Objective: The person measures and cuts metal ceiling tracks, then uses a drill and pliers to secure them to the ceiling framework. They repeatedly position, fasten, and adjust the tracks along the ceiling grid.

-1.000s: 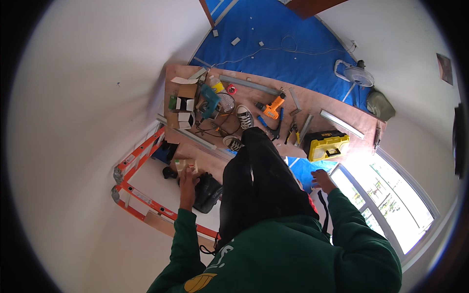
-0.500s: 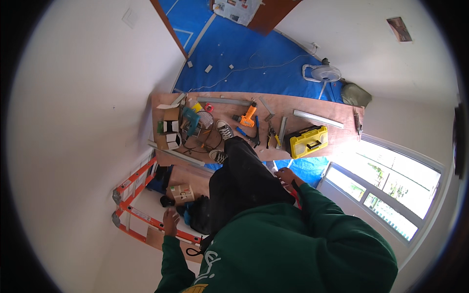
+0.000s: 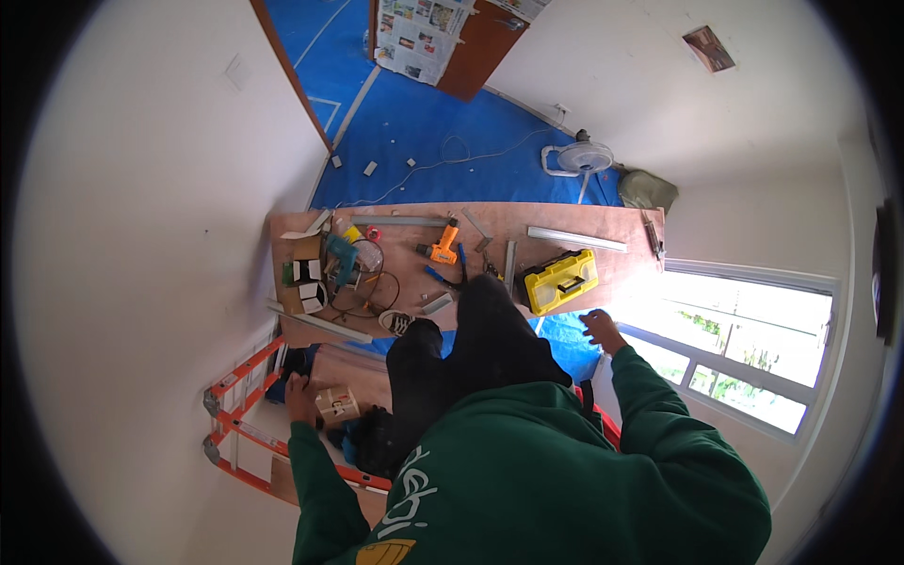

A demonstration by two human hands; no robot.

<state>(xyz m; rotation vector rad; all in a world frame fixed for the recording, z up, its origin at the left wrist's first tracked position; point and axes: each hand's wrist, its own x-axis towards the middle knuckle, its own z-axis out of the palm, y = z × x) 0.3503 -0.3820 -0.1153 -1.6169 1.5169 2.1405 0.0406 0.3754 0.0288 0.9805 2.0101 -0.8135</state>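
While the fingers of the right hand (image 3: 604, 331) are held loosely spread and those of the left hand (image 3: 300, 400) cannot be judged, the yellow toolbox (image 3: 562, 282) near the plywood board's (image 3: 603, 221) near edge could be knocked off by a careless sweep.

Pale fan (image 3: 585, 157) on blue floor sheeting (image 3: 405, 137), brown door (image 3: 482, 52) with newspaper (image 3: 416, 40)

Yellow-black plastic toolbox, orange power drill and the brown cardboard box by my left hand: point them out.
Yellow-black plastic toolbox (image 3: 550, 286): head view, yellow shell.
Orange power drill (image 3: 441, 251): head view, orange body.
Brown cardboard box (image 3: 337, 406): head view, visible face.
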